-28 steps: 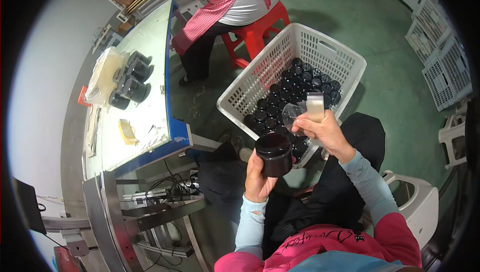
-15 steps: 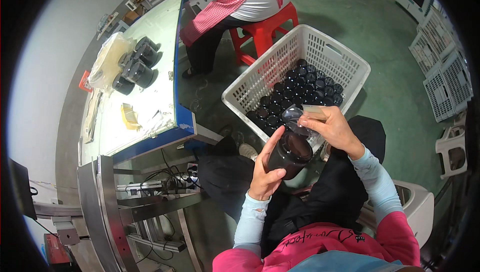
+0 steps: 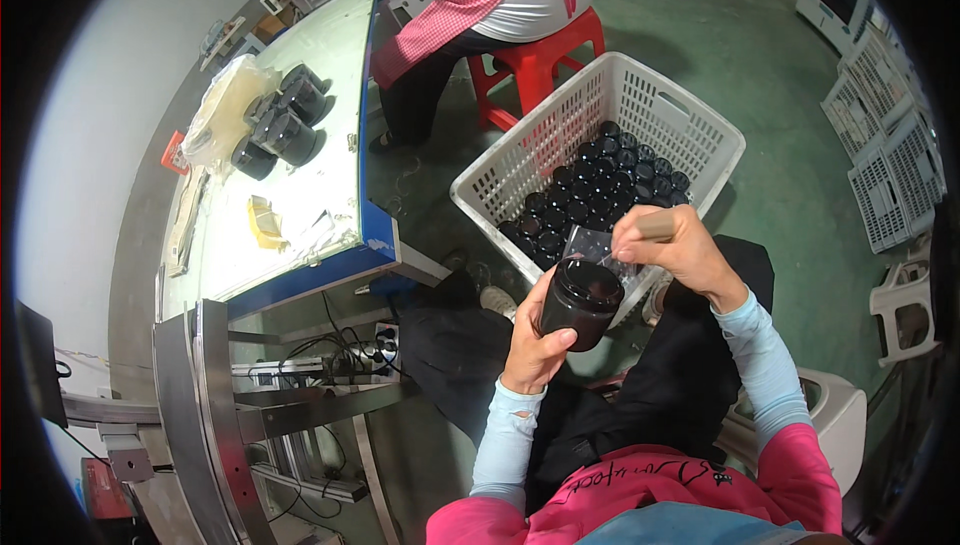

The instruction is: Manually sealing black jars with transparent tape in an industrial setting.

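Observation:
My left hand [image 3: 532, 347] is wrapped around a dark, glossy jar [image 3: 580, 317], its lid side tilted up. Beyond the jar's rim, my right hand [image 3: 672, 250] pinches a piece of clear plastic film [image 3: 597, 245] between thumb and finger. The film hangs close to the lid; whether it touches the jar is hard to tell. A flat beige strip [image 3: 655, 226] also shows at the right hand's fingers, its far end hidden. Below and ahead stands a white perforated crate [image 3: 690, 122] holding many similar dark jars [image 3: 605, 175] packed in rows.
At left, a table [image 3: 330, 185] with a blue edge carries several dark jars [image 3: 285, 135], a plastic bag [image 3: 225, 110] and a yellow piece [image 3: 265, 223]. Another person in a checked apron sits on a red stool [image 3: 540, 65]. White stacked crates [image 3: 885, 165] line the right side.
The jar has turned in my left hand, so its lid now shows more plainly. My right hand has shifted slightly right with the film. The whole view has moved a little.

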`<state>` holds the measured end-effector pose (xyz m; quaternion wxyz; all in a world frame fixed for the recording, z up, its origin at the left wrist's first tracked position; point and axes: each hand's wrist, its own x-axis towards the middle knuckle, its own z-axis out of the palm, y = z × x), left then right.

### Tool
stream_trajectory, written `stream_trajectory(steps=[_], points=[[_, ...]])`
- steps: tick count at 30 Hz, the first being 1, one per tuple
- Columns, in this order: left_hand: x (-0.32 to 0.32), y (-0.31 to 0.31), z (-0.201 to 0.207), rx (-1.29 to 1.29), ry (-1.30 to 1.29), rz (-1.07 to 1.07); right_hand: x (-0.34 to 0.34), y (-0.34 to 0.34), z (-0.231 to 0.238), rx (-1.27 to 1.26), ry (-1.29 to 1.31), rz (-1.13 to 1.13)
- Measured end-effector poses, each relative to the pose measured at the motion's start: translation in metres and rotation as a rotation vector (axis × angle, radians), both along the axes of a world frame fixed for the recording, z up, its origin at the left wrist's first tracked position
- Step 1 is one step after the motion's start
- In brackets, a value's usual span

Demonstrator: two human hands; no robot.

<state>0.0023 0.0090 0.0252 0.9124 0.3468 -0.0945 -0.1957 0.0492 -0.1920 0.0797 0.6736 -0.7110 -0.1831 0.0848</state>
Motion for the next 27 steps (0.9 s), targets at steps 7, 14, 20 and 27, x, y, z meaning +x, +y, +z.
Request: stream_trajectory(steps=[7, 14, 20, 27], points=[[0.005, -0.005, -0.002, 0.082, -0.089, 0.11, -0.009, 0.007, 0.015, 0.04, 0.096, 0.088], [0.009, -0.007, 0.001, 0.072, -0.146, 0.208, -0.012, 0.024, 0.023, -0.048, -0.138, 0.09], [0.009, -0.005, 0.007, -0.074, -0.06, 0.198, -0.004, 0.017, 0.013, -0.115, -0.196, -0.033], [0.01, -0.005, 0.0, -0.038, -0.05, 0.206, 0.006, 0.019, 0.012, -0.174, -0.249, 0.029]])
